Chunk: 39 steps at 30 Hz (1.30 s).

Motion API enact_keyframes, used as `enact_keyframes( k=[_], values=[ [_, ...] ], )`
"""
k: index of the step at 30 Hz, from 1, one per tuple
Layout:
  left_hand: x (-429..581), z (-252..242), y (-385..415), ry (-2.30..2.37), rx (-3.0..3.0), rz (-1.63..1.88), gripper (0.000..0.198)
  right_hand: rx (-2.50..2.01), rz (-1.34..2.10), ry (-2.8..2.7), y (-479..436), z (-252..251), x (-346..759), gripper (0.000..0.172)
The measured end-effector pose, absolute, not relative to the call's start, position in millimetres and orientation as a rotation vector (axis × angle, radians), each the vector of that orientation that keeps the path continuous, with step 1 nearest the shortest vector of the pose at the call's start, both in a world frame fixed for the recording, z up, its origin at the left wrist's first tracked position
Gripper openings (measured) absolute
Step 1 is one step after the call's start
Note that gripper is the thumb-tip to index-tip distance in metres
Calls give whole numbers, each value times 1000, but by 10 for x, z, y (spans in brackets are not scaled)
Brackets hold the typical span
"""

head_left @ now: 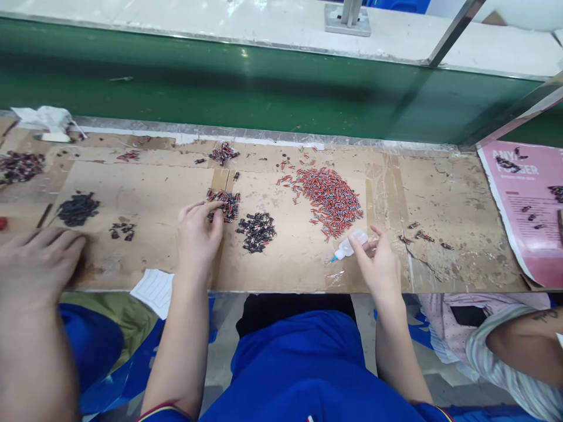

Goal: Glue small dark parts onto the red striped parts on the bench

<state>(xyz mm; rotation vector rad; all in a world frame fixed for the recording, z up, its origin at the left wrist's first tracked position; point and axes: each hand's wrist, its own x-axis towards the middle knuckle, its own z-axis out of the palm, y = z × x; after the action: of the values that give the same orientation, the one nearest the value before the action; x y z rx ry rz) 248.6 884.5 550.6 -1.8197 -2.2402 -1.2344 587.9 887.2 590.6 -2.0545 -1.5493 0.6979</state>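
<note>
My left hand (pixel 199 230) rests at the edge of a pile of small red-and-black parts (pixel 229 206), its fingers curled and thumb close to the index finger. Whatever lies between those fingertips is too small to make out. In my right hand (pixel 379 261) is a small translucent squeeze bottle (pixel 350 243), tilted so that its blue-green needle tip points down and left near the cardboard. Between my hands lies a heap of black parts with coppery glints (pixel 257 232). Farther back spreads a large heap of small red parts (pixel 332 196) with dark and pale bits.
Cardboard (pixel 290 266) covers the bench, backed by a green panel (pixel 272 94). At the left, a co-worker's hand (pixel 39 258) lies near a black heap (pixel 78 208). Another person sits at the right, by a pink printed sheet (pixel 523 234). Loose parts (pixel 424 235) lie right of my hand.
</note>
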Motion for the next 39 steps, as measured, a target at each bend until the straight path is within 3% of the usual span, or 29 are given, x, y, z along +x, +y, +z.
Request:
enact_keyframes(
  k=[5, 10, 18, 27, 39],
  values=[
    [2522, 5473, 8695, -2158, -1862, -1214, 15, -2162, 679, -1593, 8916, 5801, 5796, 83],
    [2620, 5362, 8598, -2113, -2171, -1080, 21, -2050, 732, -1519, 8961, 5708, 5791, 81],
    [2797, 5383, 8510, -2145, -2134, -1122, 24, -1531, 1378, -968, 8934, 5749, 5910, 42],
    [3754, 5350, 8482, -2028, -2494, -1021, 16, -1466, 1237, -864, 8904, 5687, 5650, 35],
    [3720, 5279, 8457, -2040, -2497, -1364, 20, -1511, 1046, -955, 8745, 5628, 5429, 26]
  ],
)
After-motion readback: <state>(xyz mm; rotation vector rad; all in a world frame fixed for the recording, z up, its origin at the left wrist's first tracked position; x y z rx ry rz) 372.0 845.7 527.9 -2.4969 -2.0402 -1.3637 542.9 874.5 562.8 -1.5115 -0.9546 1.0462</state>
